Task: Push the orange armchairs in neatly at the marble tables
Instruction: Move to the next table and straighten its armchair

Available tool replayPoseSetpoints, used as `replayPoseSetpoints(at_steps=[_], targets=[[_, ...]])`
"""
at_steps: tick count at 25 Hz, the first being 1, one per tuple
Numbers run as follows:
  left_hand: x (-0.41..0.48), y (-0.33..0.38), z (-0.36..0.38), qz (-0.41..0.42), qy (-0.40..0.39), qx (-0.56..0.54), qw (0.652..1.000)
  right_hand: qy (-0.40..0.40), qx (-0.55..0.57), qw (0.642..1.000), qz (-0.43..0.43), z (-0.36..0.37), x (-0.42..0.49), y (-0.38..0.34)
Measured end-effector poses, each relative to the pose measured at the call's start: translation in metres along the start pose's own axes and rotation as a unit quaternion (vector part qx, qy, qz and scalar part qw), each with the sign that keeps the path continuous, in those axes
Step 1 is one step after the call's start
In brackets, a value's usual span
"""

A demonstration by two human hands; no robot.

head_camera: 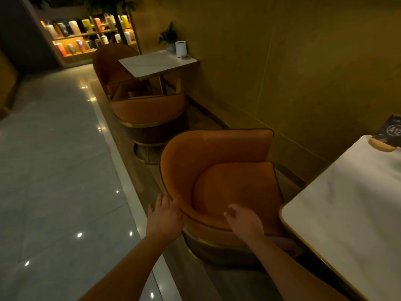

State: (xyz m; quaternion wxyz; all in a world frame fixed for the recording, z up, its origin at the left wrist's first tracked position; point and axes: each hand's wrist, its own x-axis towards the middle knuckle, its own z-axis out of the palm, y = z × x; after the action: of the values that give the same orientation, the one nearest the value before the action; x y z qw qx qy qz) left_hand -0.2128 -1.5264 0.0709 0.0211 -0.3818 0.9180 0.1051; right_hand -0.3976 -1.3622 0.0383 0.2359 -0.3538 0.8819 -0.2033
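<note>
An orange armchair [219,170] with a gold-banded base stands just left of the near marble table [347,213], its seat turned toward the table. My left hand [166,216] lies on the outer rim of its backrest with fingers spread. My right hand [243,218] rests on the chair's near armrest rim, fingers loosely bent. Farther back, a second orange armchair [149,111] is tucked against a small marble table [156,63], and a third armchair [110,59] sits on that table's far side.
A yellow wall [282,61] runs along the right behind the tables. A table sign marked A12 [390,133] stands on the near table. A white cup and a small plant [173,40] sit on the far table. Glossy tiled floor [54,170] stretches left; lit shelves [86,33] lie beyond.
</note>
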Motion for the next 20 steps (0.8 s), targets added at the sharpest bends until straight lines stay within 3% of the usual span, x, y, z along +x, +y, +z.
replayPoseSetpoints(at_steps=[8, 14, 20], targets=[[0.170, -0.083, 0.007, 0.167, -0.030, 0.044, 0.985, 0.048, 0.039, 0.988, 0.142, 0.068, 0.083, -0.058], [0.283, -0.140, 0.029, 0.349, -0.067, 0.097, 0.930, 0.135, 0.090, 0.948, 0.273, 0.154, 0.130, -0.145], [0.332, -0.164, 0.060, 0.414, -0.049, 0.121, 0.901, 0.191, 0.033, 0.925, 0.328, 0.208, 0.177, -0.194]])
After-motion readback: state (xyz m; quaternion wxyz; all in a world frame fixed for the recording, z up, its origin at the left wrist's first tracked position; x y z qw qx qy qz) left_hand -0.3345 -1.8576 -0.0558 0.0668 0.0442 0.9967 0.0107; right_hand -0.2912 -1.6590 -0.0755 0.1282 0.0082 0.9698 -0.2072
